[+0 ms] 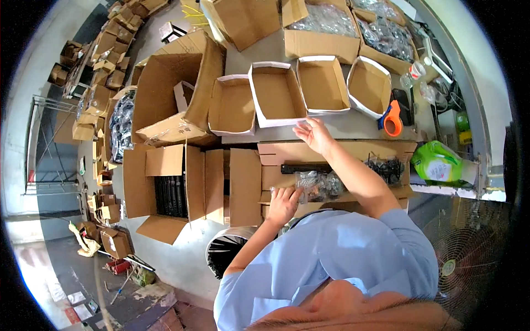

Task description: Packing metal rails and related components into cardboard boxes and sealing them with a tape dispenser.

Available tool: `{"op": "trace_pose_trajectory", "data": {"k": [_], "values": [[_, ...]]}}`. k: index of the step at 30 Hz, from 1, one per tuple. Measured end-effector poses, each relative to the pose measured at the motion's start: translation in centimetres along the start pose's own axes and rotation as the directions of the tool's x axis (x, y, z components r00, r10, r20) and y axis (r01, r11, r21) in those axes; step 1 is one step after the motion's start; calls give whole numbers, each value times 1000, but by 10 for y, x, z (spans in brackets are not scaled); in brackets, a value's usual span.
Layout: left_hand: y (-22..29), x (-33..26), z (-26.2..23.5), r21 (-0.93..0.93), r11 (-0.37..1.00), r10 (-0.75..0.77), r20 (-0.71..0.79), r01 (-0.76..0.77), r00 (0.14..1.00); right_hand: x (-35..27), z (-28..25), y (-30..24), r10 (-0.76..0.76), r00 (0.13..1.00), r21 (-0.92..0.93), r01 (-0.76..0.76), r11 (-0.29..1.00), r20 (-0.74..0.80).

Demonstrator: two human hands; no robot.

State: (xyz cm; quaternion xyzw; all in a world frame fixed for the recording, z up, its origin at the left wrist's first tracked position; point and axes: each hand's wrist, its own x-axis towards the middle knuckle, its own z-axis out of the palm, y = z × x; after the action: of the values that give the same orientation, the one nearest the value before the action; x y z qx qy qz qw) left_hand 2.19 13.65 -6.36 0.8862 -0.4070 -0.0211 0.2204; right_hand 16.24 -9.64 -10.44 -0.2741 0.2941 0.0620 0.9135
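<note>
- Blue shirt (342, 248) fills the lower frame, closest to the lens; both forearms run up from it to the work.
- Left hand (282, 203): fingers curled over the near edge of a flat carton (331, 151), thumb side touching a clear bag (319, 185) of small dark parts. Whether it actually pinches the bag cannot be told; the fingers look closed down, not spread.
- Right hand (314, 134): open, fingers extended and loosely together, holding nothing, at the front lip of the middle open box (276, 94) on the surface (353, 126).
- Bag lies on the carton, between the two forearms, just beside a long black piece (306, 167).
- Risk 1: right forearm crosses directly above the bag; drawing the arm back low could sweep the bag off the carton edge toward the bin (225, 251) below.
- Risk 2: box walls are thin and flared; a push on the lip may slide it into its neighbour (232, 105) or fold the wall.
- Risk 3: bag looks slack and slippery; a one-sided grip would likely let the contents shift and the bag slip.
- Risk 4: tape dispenser (392, 120) sits near the right-hand box (369, 85); a wide reach could knock it.
</note>
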Motion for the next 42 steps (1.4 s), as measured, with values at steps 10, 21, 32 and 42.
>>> {"op": "trace_pose_trajectory", "data": {"k": [10, 21, 32, 42], "values": [[-9, 19, 3, 14, 998, 54, -38, -54, 998, -25, 36, -5, -289, 676, -725, 547, -419, 677], [-6, 16, 2, 15, 999, 32, -64, -31, 997, -27, 46, 2, -209, 768, -688, 373, -622, 606], [-4, -2, 13, 52, 995, 86, -121, -80, 989, -116, -50, 70, 302, 860, -799, 500, -335, 411], [-4, -6, 15, 74, 995, 82, -125, -74, 989, -136, -84, 46, 48, 746, -735, 663, -141, 664]]}}
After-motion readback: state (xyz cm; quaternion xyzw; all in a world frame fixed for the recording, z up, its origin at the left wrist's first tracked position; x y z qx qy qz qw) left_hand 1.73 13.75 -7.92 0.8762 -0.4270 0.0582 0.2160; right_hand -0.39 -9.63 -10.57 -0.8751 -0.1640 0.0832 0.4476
